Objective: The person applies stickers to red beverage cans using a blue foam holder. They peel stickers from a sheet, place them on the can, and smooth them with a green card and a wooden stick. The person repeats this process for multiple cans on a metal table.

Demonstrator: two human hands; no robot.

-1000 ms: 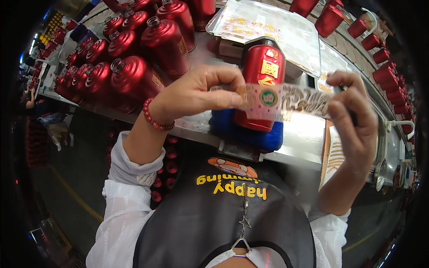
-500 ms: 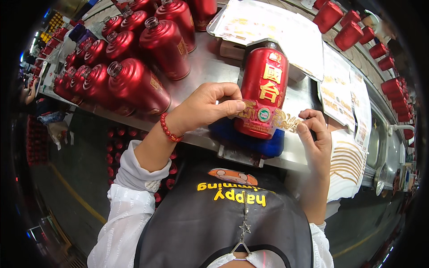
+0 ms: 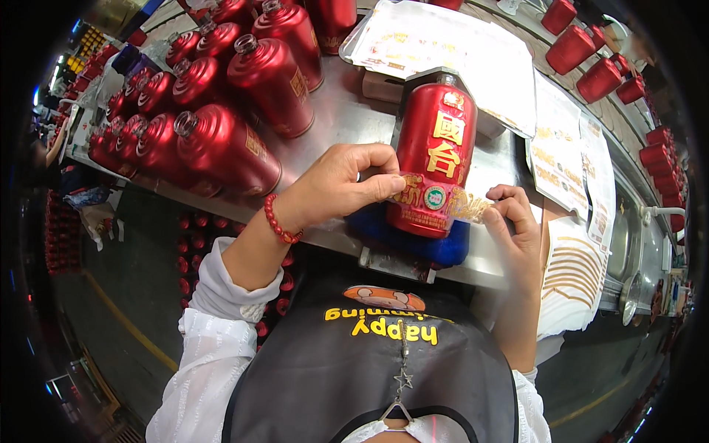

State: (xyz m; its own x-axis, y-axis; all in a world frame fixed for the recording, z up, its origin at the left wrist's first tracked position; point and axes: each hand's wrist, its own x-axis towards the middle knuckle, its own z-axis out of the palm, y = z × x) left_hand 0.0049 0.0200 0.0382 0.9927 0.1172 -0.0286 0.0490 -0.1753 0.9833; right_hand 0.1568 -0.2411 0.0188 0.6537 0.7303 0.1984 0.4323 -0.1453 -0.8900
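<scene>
A glossy red bottle point(image 3: 432, 133) with raised gold characters lies tilted back in a holder with a blue pad point(image 3: 362, 221) at its base. Across its lower part runs a clear decal strip with gold wave patterns point(image 3: 467, 204). My left hand point(image 3: 351, 177), a red bead bracelet on its wrist, pinches the strip's left end against the bottle. The strip's right end stands off the bottle, pinched between thumb and finger of my right hand point(image 3: 515, 218). A round green-and-white emblem point(image 3: 435, 196) shows midway between the hands.
Several open-necked red bottles point(image 3: 229, 148) crowd the metal table on the left. Sheets of gold decals point(image 3: 450, 44) lie behind the holder, with more sheets point(image 3: 557, 159) at the right. A white sheet with curved gold strips point(image 3: 572, 273) hangs near my right arm. Red bottles point(image 3: 572, 48) stand on a conveyor beyond.
The bottles on the conveyor have shifted along it. My hands keep their pinch on the strip; the right hand has moved slightly left, toward the bottle.
</scene>
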